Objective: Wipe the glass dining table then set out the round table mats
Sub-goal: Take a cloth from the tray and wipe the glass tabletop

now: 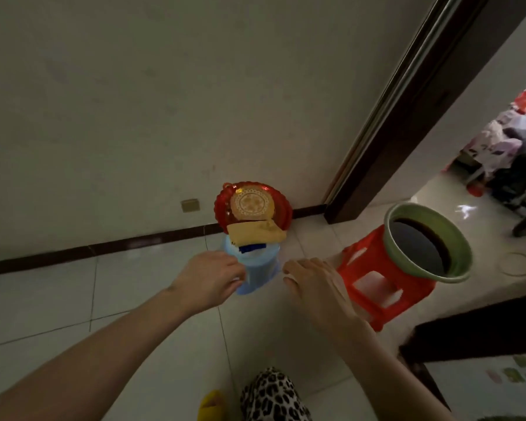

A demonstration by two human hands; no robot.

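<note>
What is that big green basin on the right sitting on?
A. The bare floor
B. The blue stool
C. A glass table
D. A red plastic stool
D: the green basin, filled with dark liquid, rests on top of the red plastic stool, clear of the floor tiles and to the right of the blue stool.

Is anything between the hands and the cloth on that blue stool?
Nothing visible. The yellow cloth lies on the blue stool just beyond the left hand and right hand; the red stool stands off to the right.
</note>
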